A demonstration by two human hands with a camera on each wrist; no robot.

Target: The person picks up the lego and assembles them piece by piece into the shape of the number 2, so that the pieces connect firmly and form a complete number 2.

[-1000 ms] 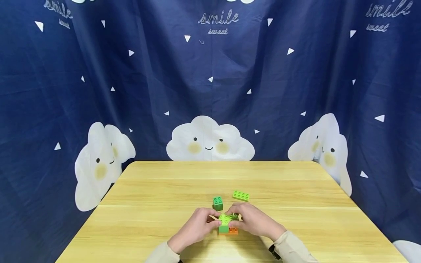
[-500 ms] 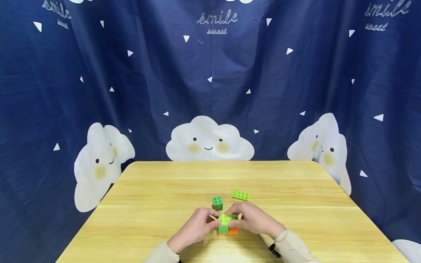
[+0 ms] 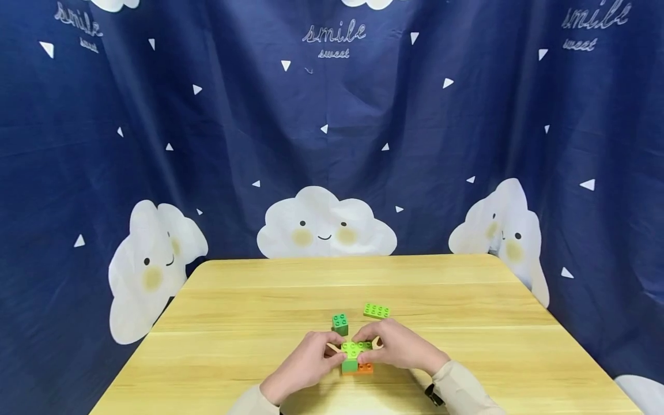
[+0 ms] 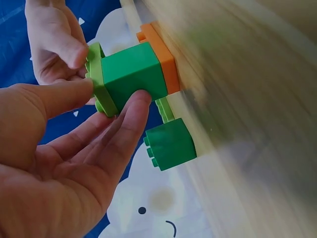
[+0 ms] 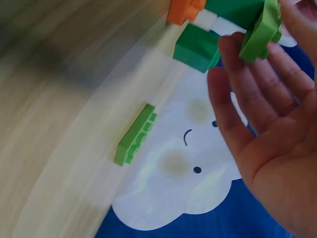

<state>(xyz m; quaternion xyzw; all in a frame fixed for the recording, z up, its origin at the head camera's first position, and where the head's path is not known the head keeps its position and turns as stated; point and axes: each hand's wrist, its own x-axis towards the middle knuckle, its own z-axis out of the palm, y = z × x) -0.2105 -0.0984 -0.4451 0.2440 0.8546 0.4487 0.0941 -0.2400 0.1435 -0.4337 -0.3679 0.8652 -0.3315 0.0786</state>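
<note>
A small stack of toy building bricks stands on the table: an orange brick point(image 3: 366, 368) at the bottom, a tall green brick point(image 4: 130, 73) over it, and a flat light green brick point(image 3: 353, 350) on top, jutting out to the right. My left hand point(image 3: 307, 362) pinches the stack from the left, thumb at the light green brick and a fingertip against the tall green one. From the right, my right hand point(image 3: 403, 349) holds the overhanging end of the light green brick between thumb and fingers. The fingers partly cover the top studs.
Just behind the stack sits a loose green brick point(image 3: 339, 324), close to my left fingertips. Farther back and right lies another flat light green brick point(image 3: 376, 311). The wooden table point(image 3: 233, 323) reaches back to a dark blue curtain point(image 3: 332, 155) with clouds.
Both hands keep their hold on the stack, with hardly any movement. The head view has shifted slightly, so everything appears a little farther left and lower.
</note>
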